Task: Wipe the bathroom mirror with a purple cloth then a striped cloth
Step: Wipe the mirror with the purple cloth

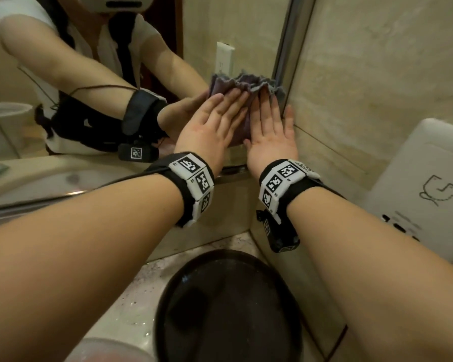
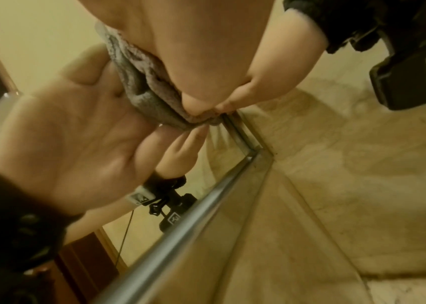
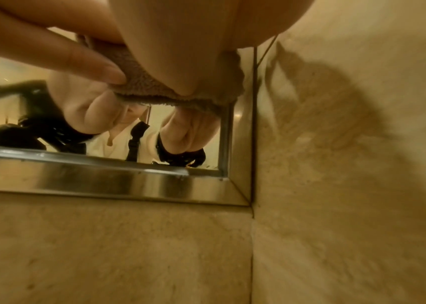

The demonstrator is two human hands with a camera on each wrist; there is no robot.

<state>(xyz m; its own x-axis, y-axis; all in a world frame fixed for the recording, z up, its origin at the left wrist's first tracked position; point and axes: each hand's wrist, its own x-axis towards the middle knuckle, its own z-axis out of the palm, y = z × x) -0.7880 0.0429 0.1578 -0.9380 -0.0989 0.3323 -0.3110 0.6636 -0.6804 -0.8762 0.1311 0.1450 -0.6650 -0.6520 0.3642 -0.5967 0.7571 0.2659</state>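
Observation:
The purple cloth [image 1: 246,83] is bunched against the bathroom mirror [image 1: 246,30] near its lower right corner, beside the metal frame [image 1: 289,48]. My left hand [image 1: 217,113] and right hand [image 1: 270,121] lie side by side, fingers straight, and press flat on the cloth. In the left wrist view the cloth [image 2: 144,82] is squeezed between my left hand [image 2: 180,41] and its reflection. Seen from the right wrist, my right hand [image 3: 180,41] presses the cloth [image 3: 154,92] just above the frame's corner [image 3: 232,185]. No striped cloth is in view.
A beige stone wall [image 1: 377,74] meets the mirror on the right and carries a white wall unit [image 1: 429,192]. Below my arms sits a dark round basin [image 1: 228,309] on a speckled wet counter [image 1: 141,291]. The mirror reflects a person and a wall socket [image 1: 224,58].

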